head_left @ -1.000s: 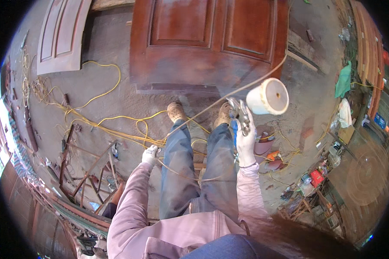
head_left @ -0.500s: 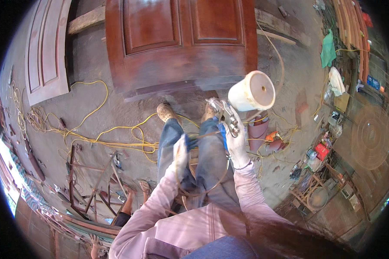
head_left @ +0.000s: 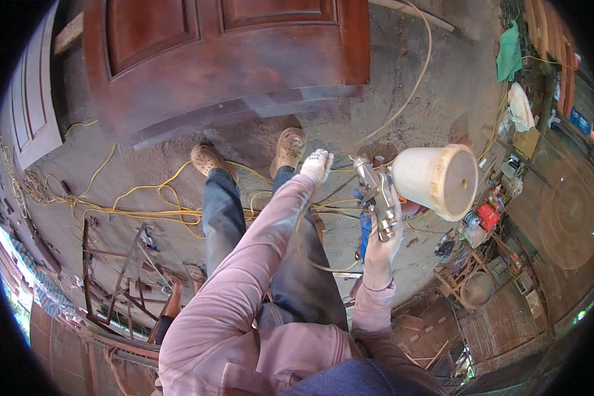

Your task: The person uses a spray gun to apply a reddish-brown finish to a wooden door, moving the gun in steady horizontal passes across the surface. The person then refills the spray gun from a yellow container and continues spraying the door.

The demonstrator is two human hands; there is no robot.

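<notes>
My right hand (head_left: pixel 381 245), in a whitish glove, is wrapped round the grip of a metal spray gun (head_left: pixel 376 191). A white paint cup (head_left: pixel 421 175) with a stained lid is fixed to the gun and tilts to the right. From the gun's lower end a thin air hose (head_left: pixel 333 268) bends in a loop toward my left arm. My left hand (head_left: pixel 317 165), also gloved, is closed just left of the gun's nozzle, apparently round the hose. Ahead lies a reddish-brown panelled door (head_left: pixel 244 66), its near edge beyond my feet.
A pale panelled door (head_left: pixel 36 119) is at the far left. Yellow cords (head_left: pixel 145 212) cross the floor by my shoes (head_left: pixel 288 150). A metal frame (head_left: pixel 122 277) and another person's arm (head_left: pixel 173 297) are at lower left. Clutter with a red container (head_left: pixel 488 216) lines the right side.
My left hand has moved forward and right, close to the gun's nozzle. The spray gun and cup have shifted right and nearer. The view has turned, so the brown door sits farther left.
</notes>
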